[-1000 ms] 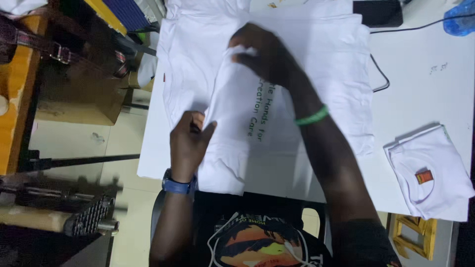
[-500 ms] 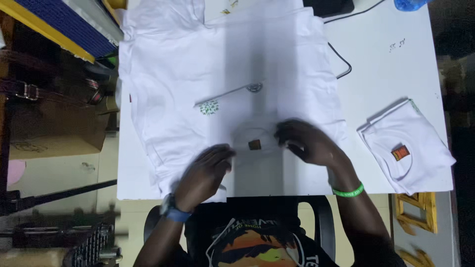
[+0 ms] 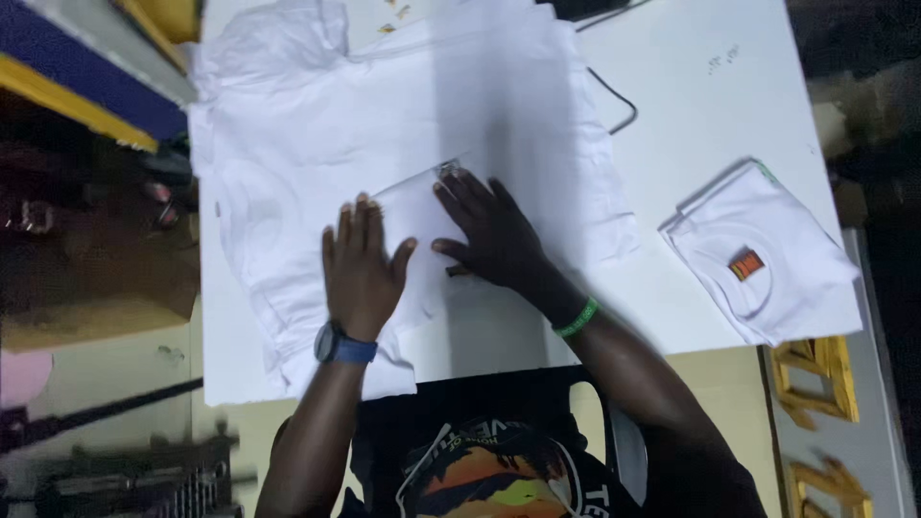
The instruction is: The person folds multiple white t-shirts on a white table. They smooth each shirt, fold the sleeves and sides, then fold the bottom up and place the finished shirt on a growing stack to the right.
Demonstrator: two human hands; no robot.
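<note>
Two hands lie flat on a big white shirt (image 3: 317, 163) that is spread out on a white table (image 3: 729, 115). The left hand (image 3: 360, 269) rests palm down with its fingers close together, pointing to 12 o'clock. It holds nothing; it only presses on the cloth. A blue watch (image 3: 342, 345) sits on that wrist. The right hand (image 3: 491, 233) is also flat and open, fingers spread a little and pointing to about 11 o'clock. It grips nothing either. A green band (image 3: 577, 317) goes round that wrist.

Both hands sit side by side on a folded part of the shirt, near the middle of the table. The right hand is at 3 o'clock from the left hand, and they are just apart. At the tips of the right fingers there is a small grey mark (image 3: 448, 170) on the cloth, too blurry to make out.

Far off at 3 o'clock from the hands lies a second white shirt, folded small (image 3: 767, 264), with a little orange and dark patch (image 3: 745, 263) on it. It is well apart from the big shirt. A thin black cable (image 3: 614, 96) curls on the table at 1 o'clock from the hands, partly under the big shirt's edge.
</note>
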